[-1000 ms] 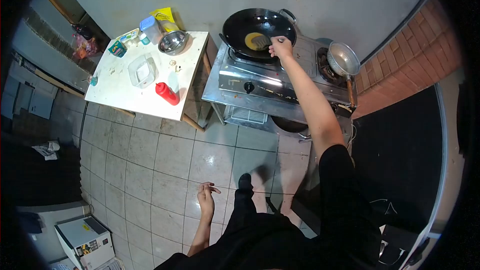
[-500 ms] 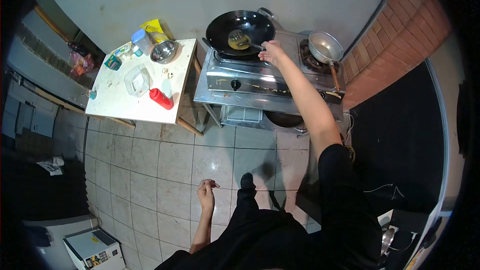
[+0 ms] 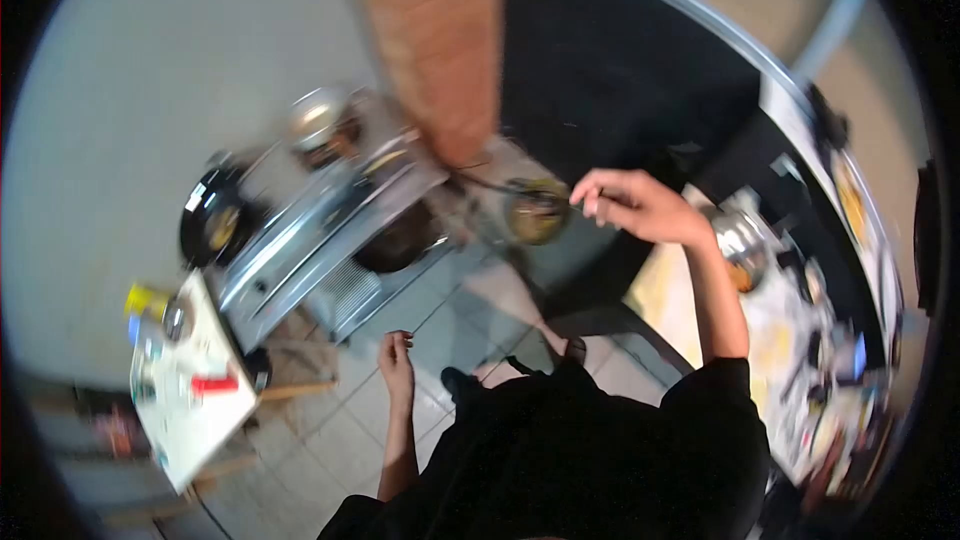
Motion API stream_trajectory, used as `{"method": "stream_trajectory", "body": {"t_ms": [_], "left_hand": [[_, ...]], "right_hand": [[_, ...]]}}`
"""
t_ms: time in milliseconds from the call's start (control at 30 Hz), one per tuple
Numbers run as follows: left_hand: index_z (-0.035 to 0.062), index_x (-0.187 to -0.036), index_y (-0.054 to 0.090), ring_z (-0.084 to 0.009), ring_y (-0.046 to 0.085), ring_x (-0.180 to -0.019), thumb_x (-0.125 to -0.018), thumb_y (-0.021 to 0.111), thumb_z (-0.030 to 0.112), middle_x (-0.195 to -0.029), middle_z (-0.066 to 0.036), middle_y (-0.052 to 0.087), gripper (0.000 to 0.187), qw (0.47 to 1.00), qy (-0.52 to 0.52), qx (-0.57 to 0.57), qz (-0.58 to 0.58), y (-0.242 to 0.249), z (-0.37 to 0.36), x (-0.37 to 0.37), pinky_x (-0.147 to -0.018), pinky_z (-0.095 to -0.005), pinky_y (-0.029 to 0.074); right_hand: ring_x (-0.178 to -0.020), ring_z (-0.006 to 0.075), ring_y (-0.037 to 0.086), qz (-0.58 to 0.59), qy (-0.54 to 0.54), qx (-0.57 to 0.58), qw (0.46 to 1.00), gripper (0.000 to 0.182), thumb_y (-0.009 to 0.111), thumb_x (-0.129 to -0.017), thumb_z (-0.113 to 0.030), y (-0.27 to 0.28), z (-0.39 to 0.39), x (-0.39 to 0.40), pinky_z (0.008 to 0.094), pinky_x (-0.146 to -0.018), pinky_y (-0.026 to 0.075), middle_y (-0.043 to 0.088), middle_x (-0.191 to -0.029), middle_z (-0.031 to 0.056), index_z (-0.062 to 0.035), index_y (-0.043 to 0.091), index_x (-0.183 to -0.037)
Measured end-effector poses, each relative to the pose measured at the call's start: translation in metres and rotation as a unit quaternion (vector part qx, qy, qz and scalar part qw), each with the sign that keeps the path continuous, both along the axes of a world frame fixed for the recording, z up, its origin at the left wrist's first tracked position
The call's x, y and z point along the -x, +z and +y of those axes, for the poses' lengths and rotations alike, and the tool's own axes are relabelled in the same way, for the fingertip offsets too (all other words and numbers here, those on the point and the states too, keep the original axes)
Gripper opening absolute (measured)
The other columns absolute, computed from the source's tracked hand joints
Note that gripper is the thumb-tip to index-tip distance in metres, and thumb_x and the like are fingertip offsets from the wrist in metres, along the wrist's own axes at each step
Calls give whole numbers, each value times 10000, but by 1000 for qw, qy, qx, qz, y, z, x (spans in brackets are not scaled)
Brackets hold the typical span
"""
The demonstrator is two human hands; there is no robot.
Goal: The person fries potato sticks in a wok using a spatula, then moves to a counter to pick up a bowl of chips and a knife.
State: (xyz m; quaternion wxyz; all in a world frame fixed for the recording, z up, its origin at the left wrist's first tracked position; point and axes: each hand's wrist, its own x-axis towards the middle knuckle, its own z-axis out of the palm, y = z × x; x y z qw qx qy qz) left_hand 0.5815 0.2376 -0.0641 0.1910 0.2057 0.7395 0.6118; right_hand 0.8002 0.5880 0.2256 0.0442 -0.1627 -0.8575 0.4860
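Note:
My right hand (image 3: 640, 206) is stretched out to the right, fingers loosely bent and apart, with nothing visible in it. It is nearest to a yellowish round object (image 3: 537, 212) low by the black panel; blur hides its kind. Hanging over the floor tiles, my left hand (image 3: 397, 360) has its fingers slightly curled and holds nothing I can see. At the left, a black wok (image 3: 208, 215) stands on the steel gas stove (image 3: 290, 240), with a blurred yellowish patch inside. A metal pot (image 3: 318, 118) rests on the other burner.
A white table (image 3: 185, 440) at lower left carries a red bottle (image 3: 213, 384) and a steel bowl (image 3: 177, 320). On the right, a cluttered counter (image 3: 765, 380) bears a shiny metal pot (image 3: 740, 240). A brick pillar (image 3: 440, 50) rises behind the stove.
The view has swung right and is blurred. My right hand has left the spatula handle at the wok and moved away to the right. My left hand still hangs low.

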Motion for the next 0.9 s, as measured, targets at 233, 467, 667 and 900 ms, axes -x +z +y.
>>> {"method": "stream_trajectory", "body": {"t_ms": [233, 467, 667, 900], "left_hand": [[10, -918, 600, -118, 552, -783, -1028, 454, 205, -894, -42, 616, 268, 978, -189, -85, 13, 29, 211, -141, -724, -269, 445], [24, -936, 597, -118, 562, -831, -1024, 457, 194, -966, -45, 603, 237, 933, -343, -94, -51, 59, 298, -271, -728, -257, 439], [23, -920, 602, -123, 571, -810, -1007, 470, 159, -954, -54, 601, 209, 909, -403, -61, -86, 25, 317, -303, -707, -258, 444], [33, -953, 608, -102, 571, -778, -1015, 481, 190, -939, -39, 611, 211, 919, -365, -45, -140, 32, 329, -324, -686, -248, 445]], "right_hand": [[-648, 77, 523, 108, -356, -279, 886, 134, 600, -922, -103, 76, 64, -294, 257, -585, 426, 606, -742, 33, -25, 641, -1022], [-726, 163, 593, -63, -517, -389, 759, 157, 609, -878, -49, 85, 178, -501, 316, -699, 494, 668, -827, 88, -17, 671, -1018], [-811, 299, 667, -73, -454, -411, 787, 178, 603, -842, -107, 56, 293, -562, 370, -768, 523, 692, -896, 174, -49, 712, -970], [-871, 294, 685, -289, -460, -408, 734, 209, 679, -801, -224, 52, 368, -548, 381, -774, 528, 711, -908, 178, -51, 745, -899]]}}
